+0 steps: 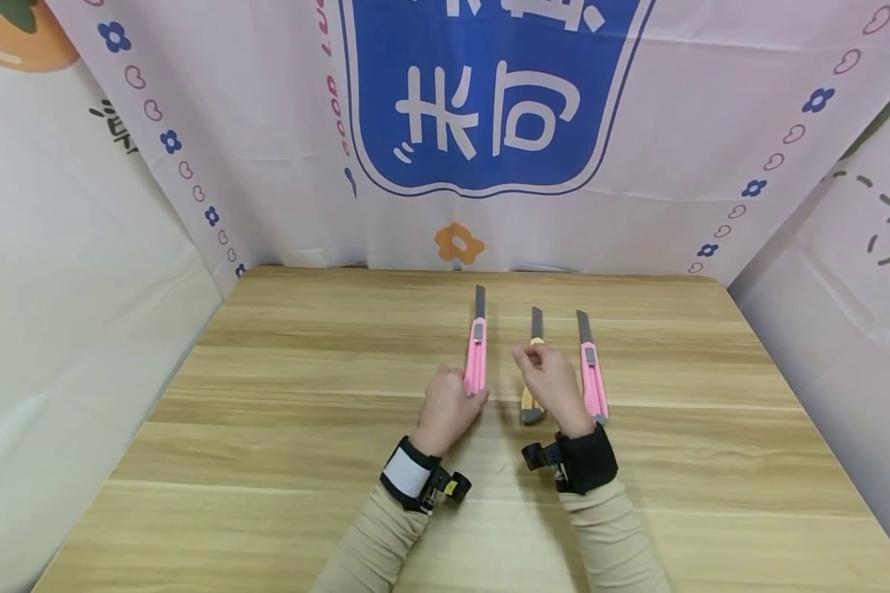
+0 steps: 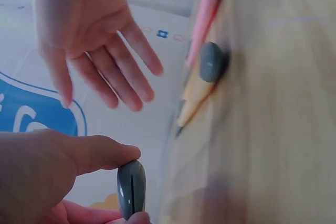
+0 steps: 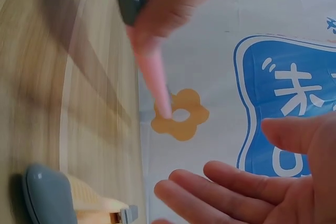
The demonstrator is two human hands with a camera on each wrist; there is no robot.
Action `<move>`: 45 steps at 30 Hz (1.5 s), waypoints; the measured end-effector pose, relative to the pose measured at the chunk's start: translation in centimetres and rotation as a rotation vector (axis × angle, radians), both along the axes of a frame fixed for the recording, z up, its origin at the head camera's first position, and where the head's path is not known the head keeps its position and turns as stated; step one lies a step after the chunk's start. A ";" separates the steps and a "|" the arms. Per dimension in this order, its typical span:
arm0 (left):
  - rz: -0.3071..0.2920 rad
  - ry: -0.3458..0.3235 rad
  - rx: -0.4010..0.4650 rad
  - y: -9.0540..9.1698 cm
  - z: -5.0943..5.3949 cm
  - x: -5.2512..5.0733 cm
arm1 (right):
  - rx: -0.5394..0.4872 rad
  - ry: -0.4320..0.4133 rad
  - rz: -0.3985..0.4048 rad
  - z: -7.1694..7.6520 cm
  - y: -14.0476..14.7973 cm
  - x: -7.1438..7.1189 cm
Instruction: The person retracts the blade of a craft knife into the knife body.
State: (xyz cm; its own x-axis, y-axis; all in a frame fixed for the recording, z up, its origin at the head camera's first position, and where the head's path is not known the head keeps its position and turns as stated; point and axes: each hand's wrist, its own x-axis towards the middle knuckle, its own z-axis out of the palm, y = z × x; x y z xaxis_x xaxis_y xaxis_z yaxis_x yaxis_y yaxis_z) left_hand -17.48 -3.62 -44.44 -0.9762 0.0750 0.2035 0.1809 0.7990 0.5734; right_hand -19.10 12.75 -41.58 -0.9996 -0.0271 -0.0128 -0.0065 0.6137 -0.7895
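My left hand (image 1: 448,408) (image 2: 47,156) grips a pink utility knife (image 1: 476,354) (image 3: 152,77) near its grey end, blade pointing to the back. My right hand (image 1: 552,383) (image 3: 262,187) holds nothing; its fingers are extended and slightly bent, above a yellow utility knife (image 1: 530,402) (image 3: 84,195). That knife lies on the table with its grey blade toward the back, its middle partly hidden by the hand. A second pink utility knife (image 1: 593,383) lies just right of it, partly behind the right wrist in the head view.
The wooden table (image 1: 267,412) ends at the back against a white printed cloth (image 1: 282,189) with a blue panel and an orange flower. Pale cloth (image 1: 67,329) hangs at the left, and more (image 1: 845,313) at the right. Each wrist wears a black band with a small camera.
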 end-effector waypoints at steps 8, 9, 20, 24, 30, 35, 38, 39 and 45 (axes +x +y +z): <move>-0.039 0.041 0.027 0.2 1.4 0.5 | -0.183 -0.021 0.007 -0.3 -0.2 -0.2; -0.045 0.050 0.033 0.2 1.7 0.6 | -0.218 -0.027 0.005 -0.3 -0.3 -0.3; -0.099 0.109 0.015 0.7 3.3 1.8 | -0.487 -0.071 -0.017 -0.1 -0.5 -0.3; -0.129 0.164 0.011 0.9 3.2 2.0 | -0.537 -0.098 -0.023 0.1 -0.4 -0.3; -0.142 0.189 0.027 1.3 3.2 2.3 | -0.568 -0.135 -0.043 0.2 -0.5 -0.3; -0.143 0.184 0.057 1.5 3.3 2.5 | -0.557 -0.128 -0.047 0.2 -0.5 -0.3; -0.143 0.178 0.071 1.6 3.3 2.6 | -0.555 -0.121 -0.050 0.3 -0.4 -0.3; -0.146 0.177 0.073 1.5 3.3 2.6 | -0.556 -0.121 -0.054 0.3 -0.4 -0.3; -0.187 0.099 0.100 1.3 3.7 2.4 | -0.568 -0.134 -0.072 0.7 -0.2 -0.2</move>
State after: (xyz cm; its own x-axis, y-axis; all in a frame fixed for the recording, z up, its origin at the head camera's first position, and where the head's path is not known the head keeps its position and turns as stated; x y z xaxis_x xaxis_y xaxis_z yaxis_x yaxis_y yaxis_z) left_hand -15.09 -2.35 -40.76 -0.9220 0.2273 0.3135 0.3800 0.6863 0.6201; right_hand -19.28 12.51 -40.88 -0.9898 0.0012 -0.1421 0.1417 0.0894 -0.9859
